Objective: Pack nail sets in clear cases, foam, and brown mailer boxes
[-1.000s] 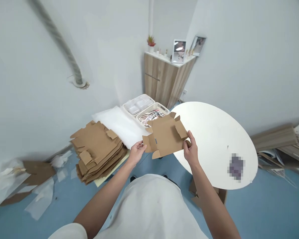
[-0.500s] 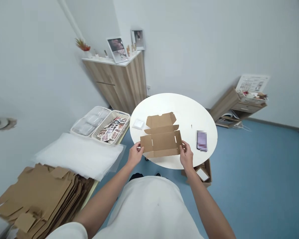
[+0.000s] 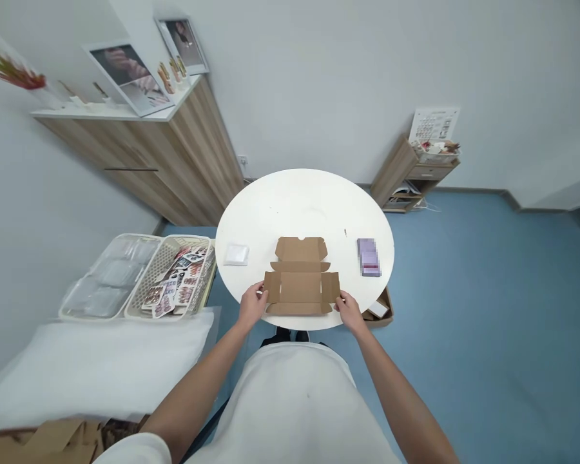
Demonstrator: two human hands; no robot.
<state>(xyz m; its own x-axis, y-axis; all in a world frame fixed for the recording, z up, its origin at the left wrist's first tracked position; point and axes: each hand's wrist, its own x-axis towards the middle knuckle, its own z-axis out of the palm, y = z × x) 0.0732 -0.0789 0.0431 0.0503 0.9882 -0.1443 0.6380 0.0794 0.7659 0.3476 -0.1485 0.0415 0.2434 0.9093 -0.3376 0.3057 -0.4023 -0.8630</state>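
Note:
An unfolded brown cardboard box (image 3: 300,287) lies at the near side of the round white table (image 3: 299,200), its creased flaps spread toward the far side. At its left end, my left hand (image 3: 253,303) pinches the side flap between thumb and fingers. My right hand (image 3: 348,309) grips the opposite flap at the right end. Both side flaps are tilted up a little from the middle panel. Left of the cardboard is a small clear plastic packet (image 3: 236,254); on the right lies a purple, pixelated item (image 3: 368,257).
Left of me are a white basket of printed cards (image 3: 178,277), a basket of clear plastic packs (image 3: 113,277), white sheets (image 3: 101,367) and stacked brown cardboard (image 3: 48,441). An open carton (image 3: 381,310) stands under the table's right side. A wooden cabinet (image 3: 174,161) stands behind left.
The view has turned and shifted, so the table appears farther left. The cardboard has come down square to me, and its side flaps are now bent upward. Both hands keep their hold.

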